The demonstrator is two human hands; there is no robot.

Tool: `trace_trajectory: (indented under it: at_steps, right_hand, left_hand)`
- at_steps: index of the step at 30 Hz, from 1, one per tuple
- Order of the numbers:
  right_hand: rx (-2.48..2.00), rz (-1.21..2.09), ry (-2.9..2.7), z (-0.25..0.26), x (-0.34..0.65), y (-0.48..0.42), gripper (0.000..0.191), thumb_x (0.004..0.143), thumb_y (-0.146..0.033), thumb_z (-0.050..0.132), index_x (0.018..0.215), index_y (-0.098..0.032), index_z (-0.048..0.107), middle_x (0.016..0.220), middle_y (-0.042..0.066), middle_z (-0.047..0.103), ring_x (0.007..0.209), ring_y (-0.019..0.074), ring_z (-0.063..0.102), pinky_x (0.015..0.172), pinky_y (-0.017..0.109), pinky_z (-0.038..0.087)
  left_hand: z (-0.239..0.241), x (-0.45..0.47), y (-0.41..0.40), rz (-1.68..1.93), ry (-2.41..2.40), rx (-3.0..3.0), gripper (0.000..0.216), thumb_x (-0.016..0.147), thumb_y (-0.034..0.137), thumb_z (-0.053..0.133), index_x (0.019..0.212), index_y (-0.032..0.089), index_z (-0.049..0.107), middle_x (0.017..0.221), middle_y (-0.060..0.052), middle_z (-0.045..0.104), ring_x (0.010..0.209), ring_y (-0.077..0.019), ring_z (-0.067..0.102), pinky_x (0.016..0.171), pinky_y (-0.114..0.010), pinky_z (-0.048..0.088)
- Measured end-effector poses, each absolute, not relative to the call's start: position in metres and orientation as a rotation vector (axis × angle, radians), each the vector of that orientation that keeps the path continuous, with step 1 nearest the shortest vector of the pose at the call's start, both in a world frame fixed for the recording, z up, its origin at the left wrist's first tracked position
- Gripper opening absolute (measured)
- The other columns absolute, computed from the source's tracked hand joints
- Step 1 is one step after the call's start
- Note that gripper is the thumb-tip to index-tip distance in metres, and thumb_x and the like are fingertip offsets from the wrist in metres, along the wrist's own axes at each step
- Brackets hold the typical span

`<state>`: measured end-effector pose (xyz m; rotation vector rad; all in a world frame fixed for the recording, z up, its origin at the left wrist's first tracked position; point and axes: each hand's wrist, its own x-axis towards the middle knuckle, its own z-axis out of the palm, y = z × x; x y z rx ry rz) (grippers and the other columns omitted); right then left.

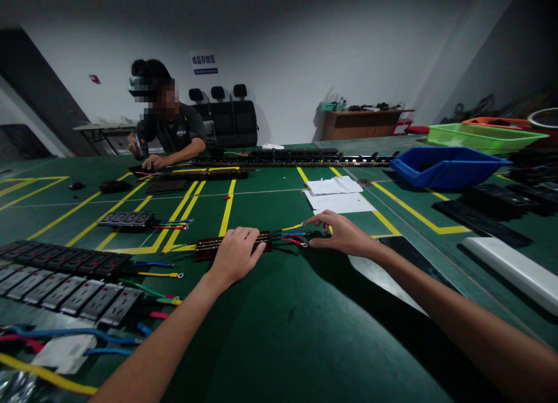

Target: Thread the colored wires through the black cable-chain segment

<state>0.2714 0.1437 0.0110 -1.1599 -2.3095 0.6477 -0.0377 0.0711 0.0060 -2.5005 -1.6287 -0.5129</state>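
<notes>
A dark socket strip (204, 248) lies on the green table (279, 333) with its copper bars up. My left hand (236, 253) rests on the strip's middle, fingers curled over it and pressing it down. Red, blue and yellow wires (293, 235) with ring terminals stick out of its right end. My right hand (340, 233) is at those wire ends, thumb and fingers pinched near the terminals; I cannot make out which wire it grips.
Several finished socket strips (65, 281) with coloured wires lie at the left. Another small strip (126, 218) sits further back. White papers (335, 195), a blue bin (444, 166), a green tray (483, 136) and a white bar (510, 269) are at the right. A co-worker (170, 132) works at the far side.
</notes>
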Motion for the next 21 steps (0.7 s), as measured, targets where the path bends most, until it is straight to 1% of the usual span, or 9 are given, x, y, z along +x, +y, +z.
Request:
trace_trajectory:
  at_steps: [3,6,11,14,21]
  right_hand:
    - [-1.183,0.581,-2.265,0.010,0.270,0.145,0.030,0.084,-0.038,0.073,0.109,-0.024,0.076,0.101,0.008,0.067,0.082,0.0203,0.061,0.075,0.035,0.050]
    - [-1.197,0.510,-2.235,0.008,0.267,0.147,0.021,0.087,-0.036,0.068,0.101,-0.024,0.079,0.094,0.007,0.068,0.077,0.0194,0.060,0.072,0.034,0.048]
    - [-1.175,0.542,-2.278,0.009,0.265,0.144,0.020,0.090,-0.035,0.065,0.093,-0.022,0.080,0.089,0.007,0.070,0.076,0.0199,0.061,0.070,0.034,0.047]
    - [-1.152,0.577,-2.299,0.012,0.263,0.142,0.019,0.089,-0.033,0.065,0.091,-0.021,0.079,0.088,0.007,0.072,0.076,0.0200,0.062,0.071,0.034,0.047]
    - [-1.160,0.596,-2.348,0.008,0.259,0.140,0.018,0.087,-0.029,0.065,0.087,-0.023,0.081,0.088,0.007,0.073,0.078,0.0210,0.065,0.072,0.034,0.047]
  left_hand:
    - [0.006,-0.038,0.071,-0.515,-1.627,-2.503,0.031,0.103,0.039,0.045,0.114,0.016,0.063,0.113,-0.011,0.070,0.104,-0.0258,0.063,0.091,-0.044,0.050]
    - [0.006,-0.038,0.071,-0.520,-1.634,-2.507,0.032,0.103,0.039,0.044,0.113,0.016,0.063,0.113,-0.011,0.070,0.104,-0.0257,0.063,0.091,-0.044,0.050]
    - [0.006,-0.038,0.072,-0.514,-1.624,-2.501,0.032,0.103,0.039,0.044,0.114,0.016,0.063,0.113,-0.011,0.070,0.104,-0.0261,0.062,0.091,-0.044,0.049]
    - [0.006,-0.038,0.072,-0.506,-1.625,-2.500,0.032,0.103,0.040,0.045,0.115,0.016,0.063,0.113,-0.012,0.070,0.104,-0.0265,0.062,0.091,-0.044,0.049]
    - [0.005,-0.038,0.072,-0.518,-1.630,-2.504,0.032,0.104,0.039,0.044,0.114,0.016,0.064,0.112,-0.011,0.070,0.104,-0.0258,0.063,0.091,-0.044,0.050]
